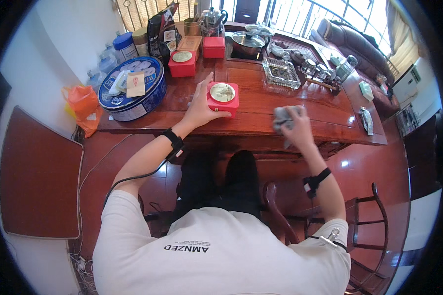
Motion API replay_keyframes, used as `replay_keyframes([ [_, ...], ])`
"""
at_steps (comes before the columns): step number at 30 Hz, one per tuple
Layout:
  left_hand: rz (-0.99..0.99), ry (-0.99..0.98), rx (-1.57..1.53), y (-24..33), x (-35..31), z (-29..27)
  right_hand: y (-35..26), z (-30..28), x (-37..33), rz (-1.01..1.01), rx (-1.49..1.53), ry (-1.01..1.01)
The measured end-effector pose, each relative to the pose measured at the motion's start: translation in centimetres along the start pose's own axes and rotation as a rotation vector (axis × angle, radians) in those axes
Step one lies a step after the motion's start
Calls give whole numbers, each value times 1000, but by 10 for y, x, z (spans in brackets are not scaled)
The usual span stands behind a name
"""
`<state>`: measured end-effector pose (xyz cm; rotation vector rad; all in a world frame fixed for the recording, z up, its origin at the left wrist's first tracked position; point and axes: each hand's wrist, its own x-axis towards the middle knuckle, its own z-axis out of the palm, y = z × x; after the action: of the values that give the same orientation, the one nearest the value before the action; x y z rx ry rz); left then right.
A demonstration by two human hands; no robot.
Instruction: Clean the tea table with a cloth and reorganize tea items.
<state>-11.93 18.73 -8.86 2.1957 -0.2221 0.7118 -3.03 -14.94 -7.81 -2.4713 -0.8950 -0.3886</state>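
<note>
My left hand [202, 107] is wrapped round a small red box [234, 104] near the table's front edge, fingers along its left side and thumb across its near face. A round gold-coloured label marks the box's top. To the right, a crumpled grey cloth [281, 117] is in the closed fingers of my right hand [300, 127], at the front part of the dark red wooden table [253, 105]. Whether the cloth touches the wood I cannot tell; the hand is slightly blurred.
Behind the left hand stand a blue round tin [152, 101], a red box with a gold top [183, 69] and another red box [214, 48]. A glass tray [283, 81], a lidded pot [248, 42] and tea ware fill the far right. A wooden chair [374, 221] is at lower right.
</note>
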Motion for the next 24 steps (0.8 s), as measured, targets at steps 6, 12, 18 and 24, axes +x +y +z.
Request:
replay_keyframes([
  [6,-118,-18,-40,-8,0,3,-90,3,28,-193,406,-258],
  [12,-178,-13,-86,-3,1,7,-127,-12,78,-230,456,-16],
  [18,-227,-45,12,0,-2,7,-123,-17,96,-311,304,160],
  [24,-169,-13,90,0,2,1,-144,-66,136,-423,334,408],
])
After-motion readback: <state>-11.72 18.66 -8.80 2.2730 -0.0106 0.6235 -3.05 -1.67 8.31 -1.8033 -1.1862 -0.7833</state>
